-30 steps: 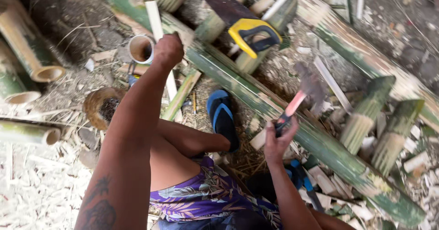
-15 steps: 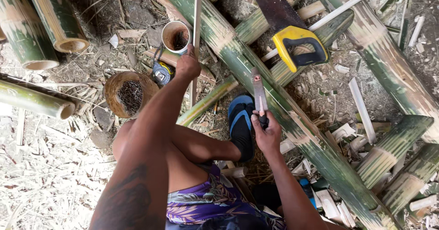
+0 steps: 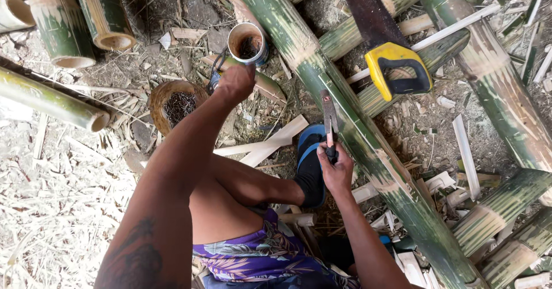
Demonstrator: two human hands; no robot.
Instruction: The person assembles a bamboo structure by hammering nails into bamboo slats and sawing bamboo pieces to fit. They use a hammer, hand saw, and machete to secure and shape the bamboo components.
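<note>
Could not make out the fingers of the left hand (image 3: 234, 83): knuckles turned up, curled over something dark and bluish just below a small tin can (image 3: 248, 42), hidden beneath the hand; whether gripped or only touched, impossible to tell. Closed the right hand (image 3: 335, 167) around the dark handle of a narrow metal blade tool (image 3: 329, 116), fingers wrapped tight, blade pointing away and lying against the long green bamboo pole (image 3: 368, 145) running from far left to near right. Partly hidden under that forearm: a blue sandal (image 3: 310, 162) on one foot, just left of the pole. Rested farther off, on crossed bamboo to the right, a handsaw with a yellow handle (image 3: 397, 70), its blade cut off by the top edge. Sat to the left a round woven bowl (image 3: 172, 102) with dark contents too small to identify. Compared with half a second earlier: left hand stayed near the can, while the thin pale strip seen standing above it was gone from view; right hand and tool shifted little, blade still set along the pole. Lay between hand and sandal several pale split strips (image 3: 270, 142) on the littered ground.
</note>
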